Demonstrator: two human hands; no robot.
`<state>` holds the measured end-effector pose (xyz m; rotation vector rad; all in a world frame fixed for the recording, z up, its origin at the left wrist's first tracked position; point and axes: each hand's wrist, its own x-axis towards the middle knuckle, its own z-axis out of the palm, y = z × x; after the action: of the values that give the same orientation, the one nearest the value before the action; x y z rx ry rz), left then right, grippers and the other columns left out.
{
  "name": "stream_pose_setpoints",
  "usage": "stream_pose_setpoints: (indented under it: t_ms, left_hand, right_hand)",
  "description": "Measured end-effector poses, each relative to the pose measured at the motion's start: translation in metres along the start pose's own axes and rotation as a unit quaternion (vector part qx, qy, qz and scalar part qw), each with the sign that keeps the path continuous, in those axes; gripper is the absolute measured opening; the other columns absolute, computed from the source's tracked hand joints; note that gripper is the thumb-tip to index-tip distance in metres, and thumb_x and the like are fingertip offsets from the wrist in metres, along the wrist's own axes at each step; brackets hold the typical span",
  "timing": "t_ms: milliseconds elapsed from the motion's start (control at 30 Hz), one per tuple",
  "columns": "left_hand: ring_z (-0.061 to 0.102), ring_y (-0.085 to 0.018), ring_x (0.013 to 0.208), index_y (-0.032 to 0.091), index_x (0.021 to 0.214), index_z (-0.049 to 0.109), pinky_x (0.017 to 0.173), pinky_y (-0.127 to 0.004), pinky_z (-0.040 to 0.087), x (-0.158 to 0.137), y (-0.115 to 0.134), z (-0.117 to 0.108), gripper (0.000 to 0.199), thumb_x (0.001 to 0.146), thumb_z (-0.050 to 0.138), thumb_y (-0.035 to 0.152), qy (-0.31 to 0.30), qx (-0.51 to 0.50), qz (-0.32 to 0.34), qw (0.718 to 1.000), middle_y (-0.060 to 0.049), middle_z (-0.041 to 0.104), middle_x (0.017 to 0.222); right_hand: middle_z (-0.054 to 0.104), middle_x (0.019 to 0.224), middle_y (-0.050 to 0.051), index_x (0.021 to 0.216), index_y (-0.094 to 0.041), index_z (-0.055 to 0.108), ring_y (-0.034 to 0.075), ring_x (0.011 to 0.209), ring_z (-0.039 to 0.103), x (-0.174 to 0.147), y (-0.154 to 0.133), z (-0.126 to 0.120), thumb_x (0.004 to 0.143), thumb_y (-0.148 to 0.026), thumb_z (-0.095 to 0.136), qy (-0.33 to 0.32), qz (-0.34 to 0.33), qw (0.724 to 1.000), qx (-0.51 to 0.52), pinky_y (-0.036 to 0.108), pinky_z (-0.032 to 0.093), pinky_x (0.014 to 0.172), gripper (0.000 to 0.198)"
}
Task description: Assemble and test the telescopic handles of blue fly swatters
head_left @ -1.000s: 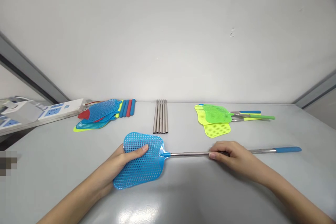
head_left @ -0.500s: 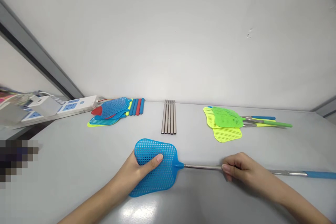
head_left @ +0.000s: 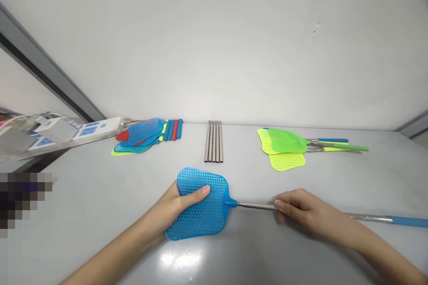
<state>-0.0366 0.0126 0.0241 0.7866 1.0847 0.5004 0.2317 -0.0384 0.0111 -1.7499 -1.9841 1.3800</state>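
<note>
A blue fly swatter (head_left: 214, 213) lies across the space in front of me, its perforated head to the left and its metal rod running right to a blue grip. My left hand (head_left: 183, 202) is closed on the head, thumb on top and the other fingers hidden beneath. My right hand (head_left: 299, 207) pinches the thin rod between thumb and fingers, part way along. Past that wrist the rod comes out again and meets the blue handle (head_left: 409, 221), which is cut off by the frame's right edge.
Several metal rods (head_left: 214, 142) lie side by side at the back. To the left are stacked swatter heads (head_left: 145, 132) and coloured handles (head_left: 174, 130); a white power strip (head_left: 100, 129) stands beyond. Green and yellow swatters (head_left: 287, 142) are piled at the back right, near the wall (head_left: 214, 44).
My right hand has slid a little left along the rod, nearer the swatter head. My left hand keeps its hold on the head. The view has tilted slightly.
</note>
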Motion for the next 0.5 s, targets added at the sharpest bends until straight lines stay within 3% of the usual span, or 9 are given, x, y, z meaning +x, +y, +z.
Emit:
stream_pose_setpoints:
  t_ms: [167,300,500]
  left_hand:
    - [0.064,-0.026,0.082,0.014,0.095,0.058,0.075,-0.039,0.051,0.002,0.0,-0.002,0.032,0.071,0.064,0.035,-0.013,-0.009,0.003,1.0,-0.011,0.066,0.094]
    - [0.064,-0.025,0.079,0.015,0.095,0.058,0.073,-0.04,0.051,0.003,0.0,-0.004,0.031,0.072,0.064,0.034,-0.01,-0.016,0.001,1.0,-0.01,0.067,0.089]
    - [0.065,-0.026,0.079,0.014,0.096,0.059,0.073,-0.039,0.052,0.005,0.008,-0.012,0.032,0.071,0.064,0.033,0.019,-0.032,-0.019,0.999,-0.011,0.067,0.091]
  right_hand:
    - [0.04,0.057,-0.003,0.072,-0.018,0.054,0.009,0.052,0.036,-0.003,-0.002,-0.004,0.089,-0.046,0.028,-0.01,-0.02,1.0,0.013,0.02,0.029,0.047,0.042]
    - [0.033,0.056,-0.004,0.068,-0.019,0.051,0.009,0.051,0.031,-0.003,0.001,-0.01,0.086,-0.047,0.035,-0.004,-0.049,0.999,-0.006,0.02,0.025,0.046,0.037]
    - [0.029,0.057,-0.005,0.065,-0.019,0.046,0.009,0.052,0.028,-0.003,0.014,-0.025,0.083,-0.045,0.041,0.009,-0.021,0.999,-0.029,0.021,0.023,0.046,0.032]
